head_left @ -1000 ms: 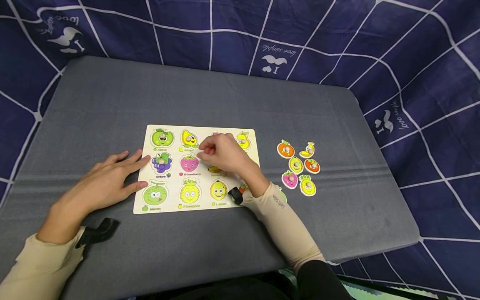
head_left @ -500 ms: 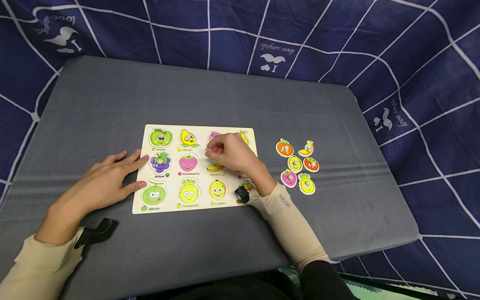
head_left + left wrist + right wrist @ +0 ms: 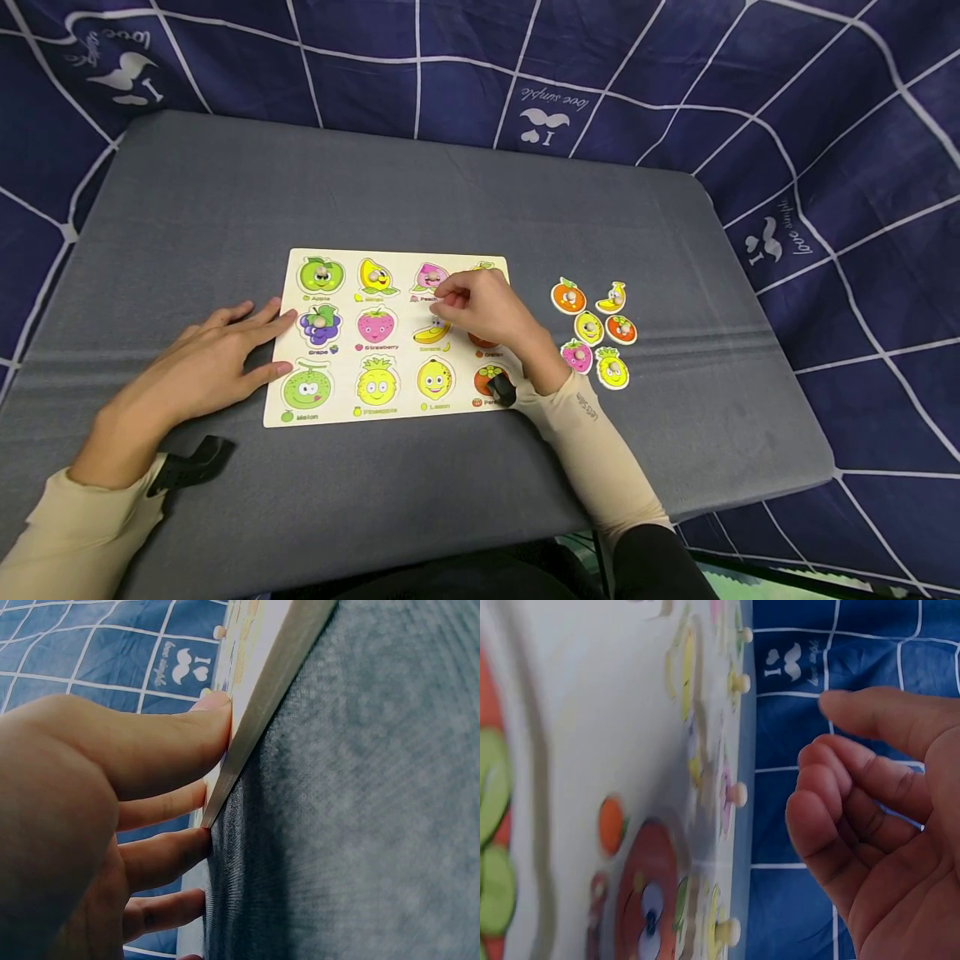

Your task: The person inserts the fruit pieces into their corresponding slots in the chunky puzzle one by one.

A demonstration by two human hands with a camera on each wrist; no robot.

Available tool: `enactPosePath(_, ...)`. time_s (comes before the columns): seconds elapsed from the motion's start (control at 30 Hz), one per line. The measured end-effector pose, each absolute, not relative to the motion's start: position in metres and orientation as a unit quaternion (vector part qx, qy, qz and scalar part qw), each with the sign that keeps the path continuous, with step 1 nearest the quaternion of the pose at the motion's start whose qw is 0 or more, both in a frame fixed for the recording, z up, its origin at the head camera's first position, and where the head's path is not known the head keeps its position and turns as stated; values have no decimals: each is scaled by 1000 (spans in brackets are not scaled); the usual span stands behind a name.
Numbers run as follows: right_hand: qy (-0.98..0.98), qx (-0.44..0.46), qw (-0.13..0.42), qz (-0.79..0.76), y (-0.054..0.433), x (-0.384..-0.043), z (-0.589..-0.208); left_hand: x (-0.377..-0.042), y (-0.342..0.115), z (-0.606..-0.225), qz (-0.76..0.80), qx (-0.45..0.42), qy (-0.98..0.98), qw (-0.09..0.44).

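Your right grip point(image 3: 483, 308) has slid rightward across the board point(image 3: 345, 379) over the last second, and the peach piece point(image 3: 430, 277), hidden under it at first, is in full view with its knob. It sits in its outline in the top row, so that place looks filled. The printed banana outline point(image 3: 431, 332) is uncovered too; it shows no knob, so you can judge it unfilled.

Your right grip has hold of nothing: the thumb stands apart from loosely curled fingers, raised off the board. Your left grip point(image 3: 213, 362) stays at the board's left edge, fingers extended, thumb and fingertips touching it without closing round anything.

The apple piece point(image 3: 322, 275), mango piece point(image 3: 376, 276) and grape piece point(image 3: 319, 326) also sit in their outlines. Right of the board, six pieces lie on the desk point(image 3: 360, 183), unchanged: orange piece point(image 3: 567, 296), banana piece point(image 3: 612, 297), lemon piece point(image 3: 589, 329), persimmon piece point(image 3: 621, 330), strawberry piece point(image 3: 577, 356) and pineapple piece point(image 3: 612, 368). The green edge visible beside your right sleeve point(image 3: 592, 450) a second ago is hidden now.
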State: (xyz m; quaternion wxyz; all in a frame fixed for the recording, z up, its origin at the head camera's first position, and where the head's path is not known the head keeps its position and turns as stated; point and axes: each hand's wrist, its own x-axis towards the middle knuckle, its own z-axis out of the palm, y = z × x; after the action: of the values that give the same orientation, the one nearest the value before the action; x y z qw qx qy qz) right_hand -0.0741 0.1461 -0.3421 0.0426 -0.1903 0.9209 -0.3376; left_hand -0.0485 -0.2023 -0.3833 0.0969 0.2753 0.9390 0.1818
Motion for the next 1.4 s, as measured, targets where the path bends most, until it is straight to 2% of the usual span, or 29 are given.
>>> enactPosePath(0.83, 926, -149, 12, -347, 186, -59, -353, -49, -204, -384, 182, 272, 939, 103)
enactPosePath(1.4, 927, -126, -19, -353, 215, -43, -344, -48, -203, -383, 185, 276, 939, 93)
